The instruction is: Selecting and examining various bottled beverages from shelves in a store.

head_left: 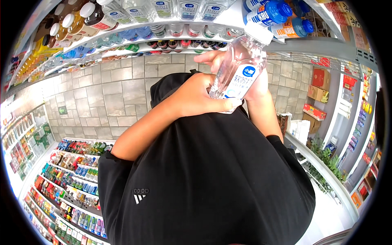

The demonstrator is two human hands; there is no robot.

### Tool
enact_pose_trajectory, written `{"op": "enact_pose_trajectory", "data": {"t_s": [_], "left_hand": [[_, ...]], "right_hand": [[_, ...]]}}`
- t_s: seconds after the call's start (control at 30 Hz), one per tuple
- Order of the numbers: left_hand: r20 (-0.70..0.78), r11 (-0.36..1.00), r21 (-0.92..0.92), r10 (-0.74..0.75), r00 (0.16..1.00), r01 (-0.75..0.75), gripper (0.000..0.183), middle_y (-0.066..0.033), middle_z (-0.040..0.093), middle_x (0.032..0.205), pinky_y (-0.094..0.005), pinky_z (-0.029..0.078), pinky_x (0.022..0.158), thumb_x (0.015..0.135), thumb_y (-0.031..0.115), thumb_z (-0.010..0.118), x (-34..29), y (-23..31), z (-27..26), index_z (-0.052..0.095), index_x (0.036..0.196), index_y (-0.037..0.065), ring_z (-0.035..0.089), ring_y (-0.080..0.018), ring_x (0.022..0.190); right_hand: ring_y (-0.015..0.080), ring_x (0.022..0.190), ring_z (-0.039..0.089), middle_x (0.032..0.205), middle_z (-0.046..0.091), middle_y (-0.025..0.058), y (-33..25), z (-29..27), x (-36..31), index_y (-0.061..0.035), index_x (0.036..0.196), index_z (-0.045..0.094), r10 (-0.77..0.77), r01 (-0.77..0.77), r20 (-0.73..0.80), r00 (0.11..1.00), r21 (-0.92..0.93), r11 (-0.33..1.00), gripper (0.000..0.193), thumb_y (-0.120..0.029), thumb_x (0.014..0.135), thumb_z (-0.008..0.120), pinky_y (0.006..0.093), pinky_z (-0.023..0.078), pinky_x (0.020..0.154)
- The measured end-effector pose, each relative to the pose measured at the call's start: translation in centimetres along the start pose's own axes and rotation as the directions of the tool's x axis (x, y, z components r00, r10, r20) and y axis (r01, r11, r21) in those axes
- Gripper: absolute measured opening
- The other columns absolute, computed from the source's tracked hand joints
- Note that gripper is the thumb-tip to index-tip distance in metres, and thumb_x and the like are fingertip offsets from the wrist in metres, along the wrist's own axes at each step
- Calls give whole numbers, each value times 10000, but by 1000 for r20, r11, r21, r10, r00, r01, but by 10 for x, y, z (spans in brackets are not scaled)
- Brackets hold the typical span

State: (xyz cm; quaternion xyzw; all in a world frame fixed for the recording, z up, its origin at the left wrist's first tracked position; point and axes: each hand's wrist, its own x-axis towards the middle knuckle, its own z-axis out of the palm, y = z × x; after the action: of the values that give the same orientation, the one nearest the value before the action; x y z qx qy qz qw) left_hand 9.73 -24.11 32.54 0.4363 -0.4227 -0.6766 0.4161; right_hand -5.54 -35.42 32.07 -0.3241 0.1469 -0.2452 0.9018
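Note:
A clear plastic water bottle (pixel 237 61) with a white cap and a white-and-blue label is tilted in front of my chest, cap up and to the right. My left hand (pixel 198 96) is closed around its lower part, thumb across the base. Behind the bottle is my right hand (pixel 258 87), its palm edge showing at the right side. The right fingers stretch out to the left past the bottle, loosely apart. The bottle hides much of that hand, so I cannot tell whether it touches the bottle.
Just ahead, a white shelf (pixel 222 18) bears similar clear bottles (pixel 188 10), dark drink bottles (pixel 98 17) and blue-capped bottles (pixel 269 14). Lower tiers hold more drinks. Stocked shelves (pixel 77 175) stand behind left; cardboard boxes (pixel 318 94) and plants (pixel 326 163) are at right.

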Motion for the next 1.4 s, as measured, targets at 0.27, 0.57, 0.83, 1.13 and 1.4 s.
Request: {"op": "enact_pose_trajectory", "data": {"t_s": [0.27, 0.57, 0.83, 1.13, 1.4], "left_hand": [[71, 999, 9, 52, 996, -53, 433, -91, 786, 954, -316, 570, 868, 871, 376, 830, 11, 2, 4, 769, 1084, 4, 738, -156, 920], [110, 998, -2, -57, 992, 57, 409, -70, 774, 962, -302, 562, 841, 881, 350, 836, 20, -7, 35, 752, 1088, 7, 715, -125, 894], [146, 945, -326, 23, 989, 26, 1287, -221, 702, 1239, -430, 547, 1020, 781, 1007, 202, 28, -47, 61, 614, 1314, -89, 708, -305, 1122], [113, 643, -746, -138, 984, 175, 1162, -258, 723, 909, -438, 637, 712, 897, 907, 78, 37, -46, 67, 662, 1150, -65, 738, -347, 759], [95, 548, -819, -158, 983, 167, 1014, -195, 703, 823, -453, 625, 624, 967, 796, 100, 31, -59, 76, 662, 1092, -38, 711, -330, 691]], "right_hand": [[417, 1188, 657, 1346, 611, 361, -46, 22, 11, 136, 1396, 526, -70, 46, -140, 988, -170, 984, 1039, -756, 1016, 153, 517, 486, 1071], [391, 852, 700, 858, 699, 199, -67, -16, 4, 64, 1345, 584, -23, 9, 185, 982, 74, 997, 679, -504, 1043, 368, 499, 560, 830], [302, 680, 657, 685, 626, 124, -60, -12, -3, -80, 900, 556, 134, -158, 91, 987, 356, 921, 310, -358, 989, 452, 446, 527, 666], [253, 680, 698, 744, 715, 171, -40, -7, -6, -40, 861, 652, 128, -129, -19, 992, -57, 990, 284, -287, 942, 539, 372, 582, 683], [304, 700, 703, 731, 689, 187, -30, 1, -21, -57, 856, 558, 107, -132, -113, 988, -250, 959, 324, -346, 963, 457, 410, 583, 713]]}}
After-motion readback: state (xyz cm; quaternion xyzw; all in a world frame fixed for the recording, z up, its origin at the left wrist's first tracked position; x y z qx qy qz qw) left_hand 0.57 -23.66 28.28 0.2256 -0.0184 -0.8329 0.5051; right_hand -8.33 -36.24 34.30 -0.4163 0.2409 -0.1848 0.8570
